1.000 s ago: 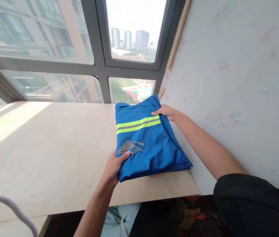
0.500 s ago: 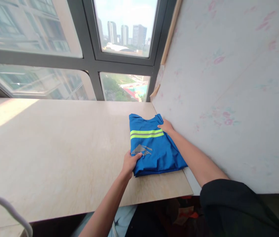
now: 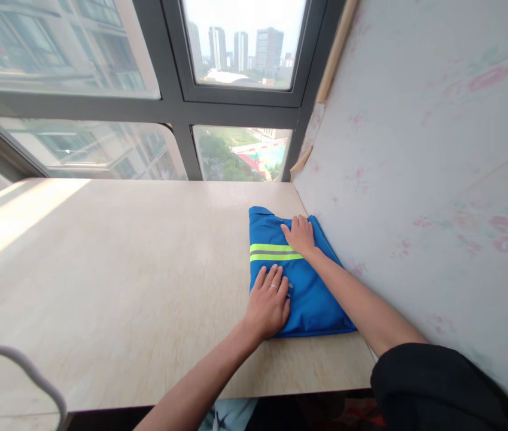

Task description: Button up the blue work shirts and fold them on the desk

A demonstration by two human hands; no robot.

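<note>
A folded blue garment (image 3: 316, 299) with a yellow-green and grey reflective stripe lies on the pale tabletop, close to the right wall. My left hand (image 3: 269, 302), a ring on one finger, lies flat on its lower left part with the fingers stretched out. It covers most of the grey print there. Higher up, my right hand (image 3: 301, 234) rests flat on the garment's upper right part, over the stripe's right end, thumb apart from the fingers.
The pale tabletop (image 3: 123, 269) runs left from the garment and ends at a front edge near my body. A grey-framed window (image 3: 177, 108) stands behind it. A flowered wall (image 3: 437, 179) bounds the right side. A grey cable (image 3: 24, 362) curves at lower left.
My left hand has let go of the garment's left edge and now lies flat on top. The right hand has moved from the upper right edge onto the cloth, which looks flatter.
</note>
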